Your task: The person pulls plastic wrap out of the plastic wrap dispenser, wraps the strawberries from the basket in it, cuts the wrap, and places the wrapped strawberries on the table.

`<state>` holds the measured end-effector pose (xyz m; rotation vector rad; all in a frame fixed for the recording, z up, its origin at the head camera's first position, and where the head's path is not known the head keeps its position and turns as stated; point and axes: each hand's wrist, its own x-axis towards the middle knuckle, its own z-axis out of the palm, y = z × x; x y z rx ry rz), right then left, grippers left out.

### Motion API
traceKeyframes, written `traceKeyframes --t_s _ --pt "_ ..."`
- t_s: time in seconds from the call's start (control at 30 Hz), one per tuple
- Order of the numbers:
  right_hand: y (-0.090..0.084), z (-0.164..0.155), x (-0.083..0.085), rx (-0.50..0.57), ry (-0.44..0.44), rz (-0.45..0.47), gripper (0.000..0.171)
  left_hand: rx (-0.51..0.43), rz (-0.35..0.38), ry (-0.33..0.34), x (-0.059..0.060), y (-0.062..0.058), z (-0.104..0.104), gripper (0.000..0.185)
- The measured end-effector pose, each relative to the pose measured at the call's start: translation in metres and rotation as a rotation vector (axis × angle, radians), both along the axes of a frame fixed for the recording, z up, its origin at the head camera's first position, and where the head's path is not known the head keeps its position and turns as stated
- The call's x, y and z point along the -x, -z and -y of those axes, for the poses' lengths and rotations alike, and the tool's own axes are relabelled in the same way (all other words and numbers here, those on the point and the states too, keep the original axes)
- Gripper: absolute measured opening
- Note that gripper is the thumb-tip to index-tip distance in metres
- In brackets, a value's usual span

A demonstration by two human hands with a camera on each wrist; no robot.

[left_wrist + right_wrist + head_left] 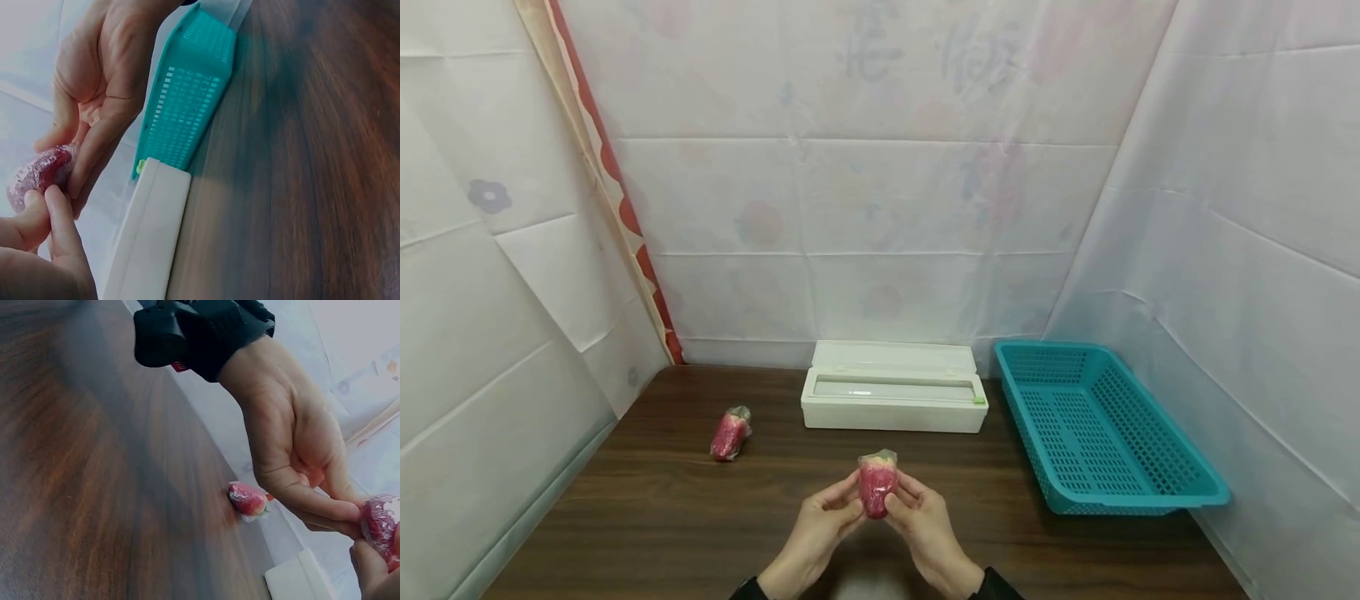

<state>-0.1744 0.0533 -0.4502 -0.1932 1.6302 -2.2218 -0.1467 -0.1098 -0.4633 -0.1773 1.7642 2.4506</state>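
Both hands hold a red fruit (877,492) wrapped in clear film, with a pale yellow-green top; its exact kind is unclear. The left hand (817,536) pinches it between thumb and fingers from the left. From the other side, the right hand (928,533) grips it the same way. In the left wrist view, film glistens on the wrapped fruit (44,169) between the fingertips. A second red fruit (731,434), also film-wrapped, lies on the table to the left, apart from both hands.
A white cling film dispenser (891,417) with its lid raised and a green slider stands at the back of the wooden table (685,533). A turquoise perforated basket (1138,502) sits to the right. White sheets (880,200) hang behind and at both sides.
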Motion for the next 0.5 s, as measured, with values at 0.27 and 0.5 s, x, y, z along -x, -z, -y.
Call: traceKeyframes --t_s 0.27,0.5 --pt "0.008 -0.003 0.007 0.015 -0.091 0.045 0.069 0.478 -0.302 0.035 -0.003 -0.013 0.001 0.057" --pt "0.006 -0.002 0.006 0.07 -0.208 0.11 0.069 1.057 -0.55 -0.005 -0.01 -0.026 -0.008 0.071"
